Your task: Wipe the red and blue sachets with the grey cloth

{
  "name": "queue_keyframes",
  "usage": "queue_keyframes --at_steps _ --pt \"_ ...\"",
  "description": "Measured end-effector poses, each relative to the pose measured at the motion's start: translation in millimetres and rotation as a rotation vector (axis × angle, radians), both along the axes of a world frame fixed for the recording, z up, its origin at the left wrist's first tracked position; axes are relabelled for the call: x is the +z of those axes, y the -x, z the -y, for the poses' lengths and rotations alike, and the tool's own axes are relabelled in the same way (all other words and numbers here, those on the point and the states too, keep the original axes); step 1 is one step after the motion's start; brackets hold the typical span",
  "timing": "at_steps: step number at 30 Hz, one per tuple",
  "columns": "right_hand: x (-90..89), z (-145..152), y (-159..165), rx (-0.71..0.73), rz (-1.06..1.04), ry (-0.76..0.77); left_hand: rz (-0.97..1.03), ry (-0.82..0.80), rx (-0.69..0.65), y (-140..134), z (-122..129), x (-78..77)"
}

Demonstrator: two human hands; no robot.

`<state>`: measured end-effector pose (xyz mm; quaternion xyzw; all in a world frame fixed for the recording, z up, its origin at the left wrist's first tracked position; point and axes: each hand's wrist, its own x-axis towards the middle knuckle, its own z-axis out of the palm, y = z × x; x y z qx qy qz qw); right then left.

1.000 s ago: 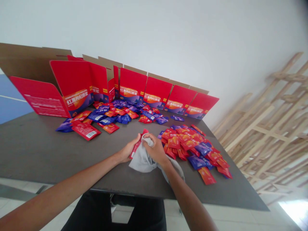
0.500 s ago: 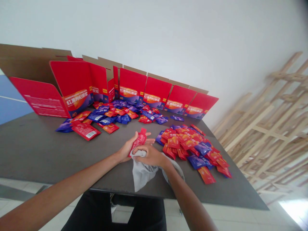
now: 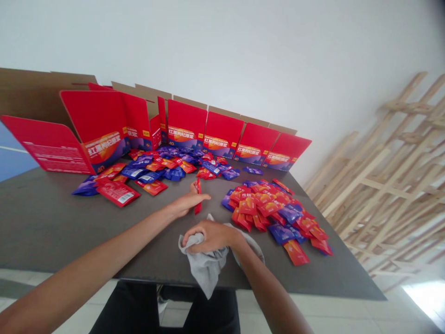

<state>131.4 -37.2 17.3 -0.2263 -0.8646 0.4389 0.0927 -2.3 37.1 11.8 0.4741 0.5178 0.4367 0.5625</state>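
Note:
My left hand [image 3: 185, 202] is closed on a red sachet [image 3: 198, 197], which is turned edge-on so only its narrow side shows. The thumb points to the right, and the fingers behind the sachet are mostly hidden. Nearer the table's front edge, my right hand [image 3: 208, 235] grips a bunched light-grey cloth [image 3: 205, 269]. One corner of the cloth hangs down over the front edge, and part of it trails behind my right wrist. To the right of both hands lies a heap of red and purple sachets [image 3: 267, 206].
Behind the hands, more red and purple sachets [image 3: 149, 169] are spread on the dark table [image 3: 86, 232]. A row of open red cartons [image 3: 222, 130] stands along the back, with a bigger-looking open carton [image 3: 45, 146] at the left. Wooden racks [image 3: 375, 181] lean at the right.
My left hand has moved away from the cloth and turned, so the sachet shows edge-on instead of flat. My right hand with the cloth has drawn back toward the table's front edge.

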Motion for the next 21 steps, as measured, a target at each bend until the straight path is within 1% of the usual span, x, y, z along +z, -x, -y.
queue_keyframes --at_steps 2,4,7,11,13,14,15,17,19,21 --pt "2.4 1.7 0.1 -0.01 0.019 -0.005 -0.178 -0.054 -0.035 -15.8 -9.7 4.4" --pt "5.3 3.6 0.1 -0.027 0.047 -0.002 -0.342 -0.121 -0.112 -37.2 -18.8 11.5" --pt "7.7 5.4 0.0 -0.055 0.066 0.002 -0.544 -0.245 -0.251 -77.1 -28.2 28.3" --pt "4.5 5.6 -0.6 -0.033 -0.001 -0.012 -0.658 -0.417 -0.403 -139.1 -30.0 56.1" --pt "1.6 5.5 -1.4 -0.035 -0.021 -0.025 -0.712 -0.465 -0.466 -169.7 -27.9 65.9" --pt "0.4 5.4 -1.9 -0.046 -0.026 -0.039 -0.74 -0.475 -0.495 -183.6 -26.6 68.4" --pt "-0.6 5.2 -2.4 -0.057 -0.029 -0.058 -0.769 -0.486 -0.535 -195.9 -25.2 69.1" --pt "-1.8 4.6 -3.0 -0.067 -0.03 -0.102 -0.817 -0.524 -0.619 -214.1 -22.4 64.8" --pt "-1.4 3.7 -2.6 -0.06 0.003 -0.132 -0.85 -0.589 -0.708 -222.4 -20.2 54.6" --pt "0.7 3.2 -1.2 -0.038 0.051 -0.138 -0.863 -0.671 -0.803 -221.8 -19.0 42.2"
